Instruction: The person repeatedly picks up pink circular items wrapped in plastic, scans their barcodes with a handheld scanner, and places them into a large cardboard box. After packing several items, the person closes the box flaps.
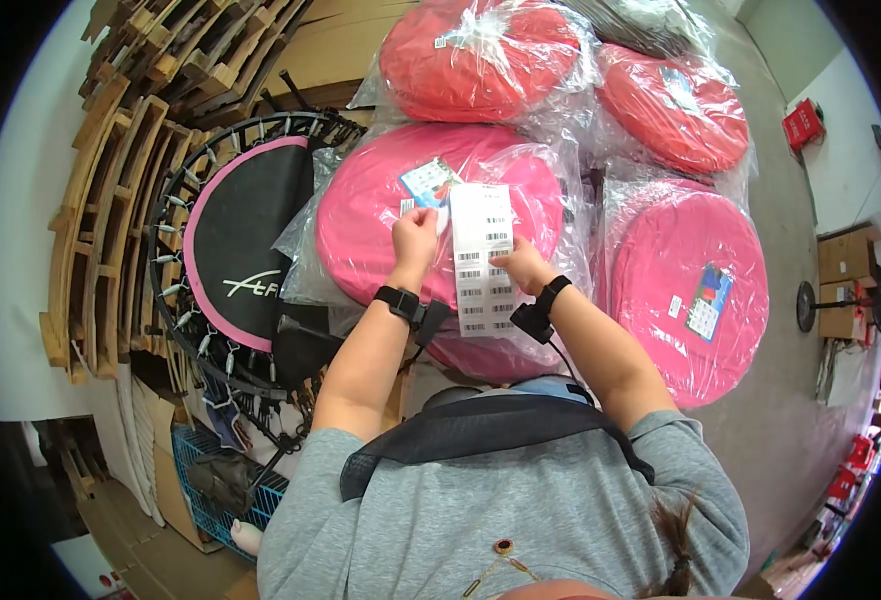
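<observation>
My right hand (528, 264) grips the right edge of a long white sheet of barcode stickers (481, 290), which hangs over a pink round package (360, 230) wrapped in clear plastic. Just left of the sheet, my left hand (416, 240) is closed, finger and thumb pinching a small white sticker (442, 219). A printed picture card (427, 182) lies under the plastic, above my left hand. Dark straps with small black devices sit on both wrists.
Red wrapped packages (480, 60) lie beyond, and another pink package (690, 295) lies to the right. A folded black trampoline (250, 240) with a pink rim stands at left, beside stacked wooden pallets (110, 230). A blue wire crate (195, 470) is at lower left.
</observation>
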`<state>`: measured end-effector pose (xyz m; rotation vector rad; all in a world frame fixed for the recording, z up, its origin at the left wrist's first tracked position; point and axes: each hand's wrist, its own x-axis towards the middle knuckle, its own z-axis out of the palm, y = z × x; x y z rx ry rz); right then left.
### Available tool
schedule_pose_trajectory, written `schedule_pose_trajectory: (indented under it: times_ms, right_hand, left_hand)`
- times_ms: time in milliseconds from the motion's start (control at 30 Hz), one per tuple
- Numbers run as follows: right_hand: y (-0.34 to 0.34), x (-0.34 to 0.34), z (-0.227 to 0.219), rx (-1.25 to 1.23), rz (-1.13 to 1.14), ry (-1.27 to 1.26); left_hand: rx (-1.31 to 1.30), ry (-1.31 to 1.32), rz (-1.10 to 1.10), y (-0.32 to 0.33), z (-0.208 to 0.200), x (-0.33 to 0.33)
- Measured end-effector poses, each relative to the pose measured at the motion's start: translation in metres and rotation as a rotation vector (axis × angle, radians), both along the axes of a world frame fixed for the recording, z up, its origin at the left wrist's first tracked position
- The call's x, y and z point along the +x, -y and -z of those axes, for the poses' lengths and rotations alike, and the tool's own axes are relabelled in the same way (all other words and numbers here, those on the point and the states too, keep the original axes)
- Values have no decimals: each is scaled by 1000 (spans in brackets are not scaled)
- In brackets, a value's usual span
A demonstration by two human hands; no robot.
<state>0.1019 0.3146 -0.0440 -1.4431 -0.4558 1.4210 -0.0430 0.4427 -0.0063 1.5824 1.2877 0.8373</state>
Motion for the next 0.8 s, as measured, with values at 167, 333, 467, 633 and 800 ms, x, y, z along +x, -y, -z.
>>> schedule_pose_trajectory:
  times_ms: [167,333,467,633,800]
  right_hand:
    - [7,-13,-44,72,130,804]
    - [37,-8,-71,244,218,454]
    - [82,10,-79,161,317,-198]
    - [156,42,-77,76,548,-257]
    - [233,96,-59,73,625,-200]
  left_hand:
    - [510,-93,-25,14,-40,0]
    - [985,-253,254,72,-68,21]
    - [1014,-230,502,124,-61,53]
    - [966,-186,712,184,-44,98]
    - [898,-146,881,246,-35,145]
